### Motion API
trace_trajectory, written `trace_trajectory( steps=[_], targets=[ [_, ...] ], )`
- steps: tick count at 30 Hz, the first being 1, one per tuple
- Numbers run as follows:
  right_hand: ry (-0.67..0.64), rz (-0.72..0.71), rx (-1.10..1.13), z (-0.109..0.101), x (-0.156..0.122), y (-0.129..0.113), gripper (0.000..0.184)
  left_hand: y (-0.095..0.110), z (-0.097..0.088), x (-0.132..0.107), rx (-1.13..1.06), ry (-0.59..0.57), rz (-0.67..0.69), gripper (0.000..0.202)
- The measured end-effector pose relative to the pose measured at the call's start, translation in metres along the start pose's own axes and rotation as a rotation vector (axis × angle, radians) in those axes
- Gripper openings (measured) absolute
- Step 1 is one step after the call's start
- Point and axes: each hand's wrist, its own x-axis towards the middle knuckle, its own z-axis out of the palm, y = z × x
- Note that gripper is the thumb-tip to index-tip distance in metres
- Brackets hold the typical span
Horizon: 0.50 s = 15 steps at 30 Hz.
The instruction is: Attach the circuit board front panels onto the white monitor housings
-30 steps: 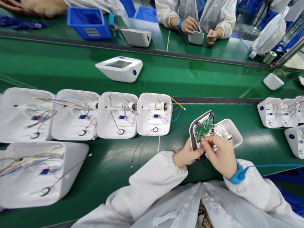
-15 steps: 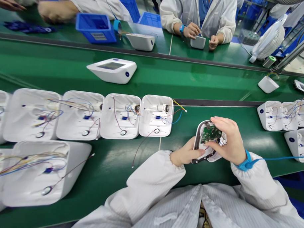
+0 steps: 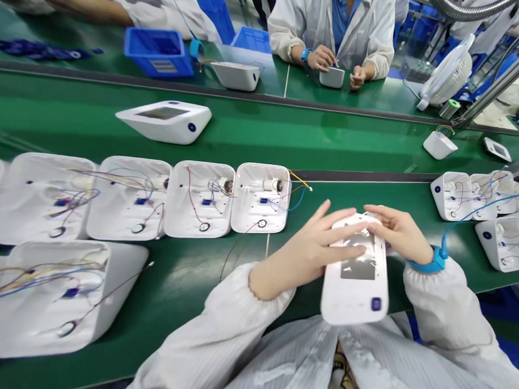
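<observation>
A white device (image 3: 355, 283) with a grey screen and a blue button lies face up at the near edge of the green bench, closed. My left hand (image 3: 311, 250) rests flat on its top and screen with the fingers stretched out. My right hand (image 3: 397, 230) presses on its far right corner, fingers extended; a blue wrist strap (image 3: 431, 262) with a blue cord sits on that wrist.
A row of open white housings with loose wires (image 3: 200, 198) lies to the left, a larger one (image 3: 64, 295) nearer. More housings (image 3: 468, 196) stand at right. A closed unit (image 3: 164, 120) rides the belt. Across it, a person's hands (image 3: 321, 57) work beside a blue bin (image 3: 158, 49).
The front cover with the circuit board was folded down onto the white base; the device is now closed, screen up. Both hands went from gripping the parts to pressing flat on top.
</observation>
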Motion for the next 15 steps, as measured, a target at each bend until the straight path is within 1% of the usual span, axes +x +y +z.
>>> trace_trajectory(
  steps=[1,2,3,4,5,6,7,8,9,10,11,12,13,15],
  targets=[
    [0.082,0.003,0.032,0.003,0.0,-0.001,0.051,-0.003,-0.002,-0.002,0.046,0.071,-0.082,0.04],
    [0.188,-0.011,0.052,0.005,-0.001,-0.002,0.043,-0.005,-0.004,-0.005,0.069,0.16,-0.192,0.039],
    [0.296,-0.035,0.059,0.008,-0.001,-0.003,0.036,-0.007,-0.005,-0.006,0.068,0.246,-0.309,0.04],
    [0.395,-0.068,0.052,0.012,-0.002,-0.005,0.031,-0.008,-0.003,-0.007,0.047,0.301,-0.409,0.041],
    [0.478,-0.106,0.034,0.016,-0.003,-0.007,0.028,-0.007,0.0,-0.007,0.018,0.312,-0.475,0.044],
    [0.539,-0.147,0.01,0.02,-0.004,-0.009,0.026,-0.005,0.007,-0.006,-0.004,0.286,-0.507,0.051],
    [0.575,-0.185,-0.017,0.024,-0.005,-0.011,0.025,-0.002,0.015,-0.003,-0.009,0.236,-0.512,0.066],
    [0.597,-0.222,-0.047,0.028,-0.006,-0.013,0.024,0.002,0.025,0.0,0.011,0.182,-0.503,0.092],
    [0.597,-0.256,-0.083,0.03,-0.005,-0.014,0.025,0.006,0.035,0.003,0.057,0.165,-0.52,0.118],
    [0.567,-0.291,-0.128,0.029,-0.004,-0.014,0.026,0.01,0.044,0.005,0.103,0.173,-0.547,0.133],
    [0.515,-0.326,-0.178,0.026,-0.001,-0.014,0.027,0.012,0.052,0.007,0.128,0.187,-0.569,0.136],
    [0.455,-0.36,-0.236,0.02,0.003,-0.013,0.029,0.012,0.058,0.008,0.129,0.199,-0.573,0.133],
    [0.396,-0.39,-0.305,0.012,0.009,-0.01,0.032,0.011,0.061,0.007,0.106,0.203,-0.558,0.128],
    [0.294,-0.417,-0.483,-0.006,0.022,-0.005,0.034,0.003,0.062,0.002,0.015,0.204,-0.475,0.12]
  ],
)
